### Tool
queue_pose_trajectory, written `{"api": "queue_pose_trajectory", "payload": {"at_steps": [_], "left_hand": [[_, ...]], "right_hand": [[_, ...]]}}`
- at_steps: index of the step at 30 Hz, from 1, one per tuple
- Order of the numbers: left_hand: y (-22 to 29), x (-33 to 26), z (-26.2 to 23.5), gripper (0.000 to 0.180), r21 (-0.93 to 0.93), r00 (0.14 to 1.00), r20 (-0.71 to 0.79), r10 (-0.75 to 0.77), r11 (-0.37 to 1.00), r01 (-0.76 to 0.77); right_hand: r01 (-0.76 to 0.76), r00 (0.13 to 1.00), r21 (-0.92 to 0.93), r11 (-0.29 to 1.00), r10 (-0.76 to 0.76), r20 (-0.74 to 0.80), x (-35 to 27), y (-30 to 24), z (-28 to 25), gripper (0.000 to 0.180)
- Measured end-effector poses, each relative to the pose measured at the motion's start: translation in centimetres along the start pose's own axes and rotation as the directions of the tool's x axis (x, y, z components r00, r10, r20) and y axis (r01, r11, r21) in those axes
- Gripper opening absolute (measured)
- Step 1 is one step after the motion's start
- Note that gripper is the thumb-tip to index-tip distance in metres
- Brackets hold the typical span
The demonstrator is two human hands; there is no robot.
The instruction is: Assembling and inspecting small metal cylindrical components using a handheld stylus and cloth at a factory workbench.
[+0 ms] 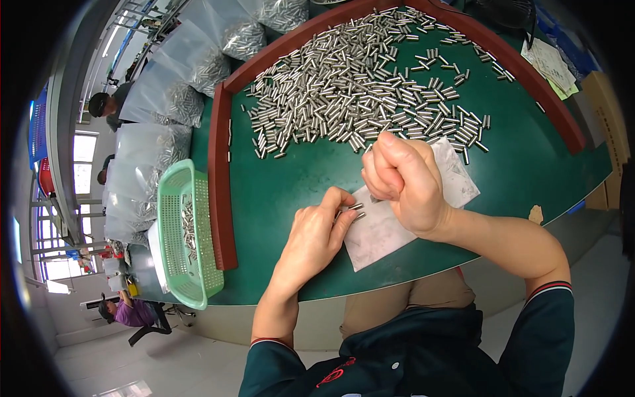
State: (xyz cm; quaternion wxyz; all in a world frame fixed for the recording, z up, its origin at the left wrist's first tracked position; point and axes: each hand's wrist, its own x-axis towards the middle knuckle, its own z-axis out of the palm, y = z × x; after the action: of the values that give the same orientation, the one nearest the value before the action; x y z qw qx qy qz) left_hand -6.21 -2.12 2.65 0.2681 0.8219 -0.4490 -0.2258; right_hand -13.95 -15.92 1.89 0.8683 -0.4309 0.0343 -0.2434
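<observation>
The left hand (314, 235) pinches metal pins (358, 206) at the pale sheet's (377, 239) edge, ends jutting free — likely for visibility. The right hand (411, 188) curls tight above, contents hidden. Red rails (219, 165) apparently keep the bench's (274, 198) pin pile (331, 92) from rolling off.

At the far right lie some paper sheets (550, 63), and a brown cardboard box (606, 109) stands near them. On the left, a red bin (45, 177) is just beside a blue crate (38, 131). Also on the left are a bright window (84, 157) and a person (134, 313) in a purple shirt.
</observation>
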Motion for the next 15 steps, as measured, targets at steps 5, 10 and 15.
{"api": "queue_pose_trajectory", "payload": {"at_steps": [5, 10, 15], "left_hand": [[-0.2, -0.3, 0.2, 0.019, 0.040, 0.999, 0.000, 0.038, 0.998, -0.038], [0.1, -0.7, 0.3, 0.021, 0.031, 0.998, 0.040, 0.052, 0.998, -0.053], [-0.1, -0.9, 0.5, 0.019, 0.090, 0.998, 0.026, 0.064, 0.994, -0.066]], "right_hand": [[-0.006, 1.000, 0.005, 1.000, 0.006, -0.006, 0.0, 0.5, -0.2, 0.044], [-0.065, 0.998, 0.037, 0.997, 0.065, 0.014, -0.2, 0.8, -0.3, 0.044], [-0.078, 0.997, 0.045, 0.996, 0.077, 0.021, -0.2, 1.1, -0.1, 0.044]]}}
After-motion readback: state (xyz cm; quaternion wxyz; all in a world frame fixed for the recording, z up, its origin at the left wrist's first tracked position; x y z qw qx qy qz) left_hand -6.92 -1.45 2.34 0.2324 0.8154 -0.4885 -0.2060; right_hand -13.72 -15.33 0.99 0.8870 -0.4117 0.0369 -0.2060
